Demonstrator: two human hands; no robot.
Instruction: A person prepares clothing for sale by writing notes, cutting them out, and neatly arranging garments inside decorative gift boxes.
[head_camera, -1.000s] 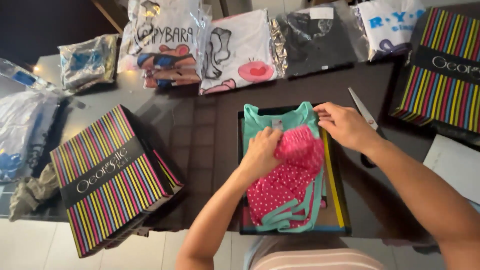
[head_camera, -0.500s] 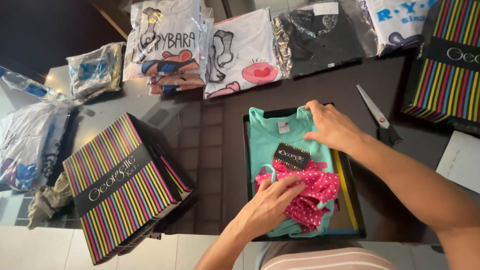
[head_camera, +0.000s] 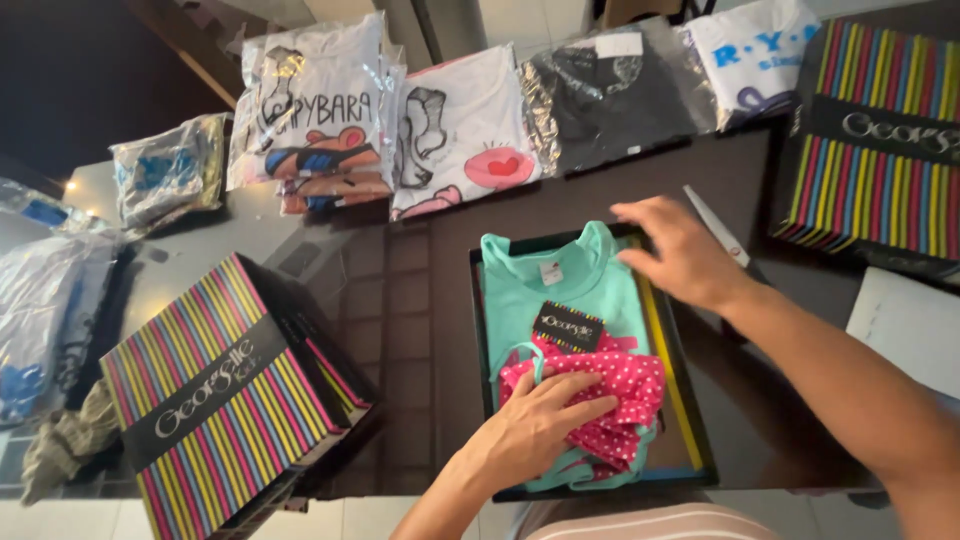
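Teal shirt lies flat in the open black box at the table's near edge, w/ a small dark tag on its chest. Pink dotted garment sits bunched on the shirt's lower half, not yet flat. Left hand presses on it, fingers spread, no closed grip. Right hand rests open at the box's far right corner, holding nothing. Striped lid lies left of the box, off. Looks like packing is partway: clothes in, smoothing and lidding left.
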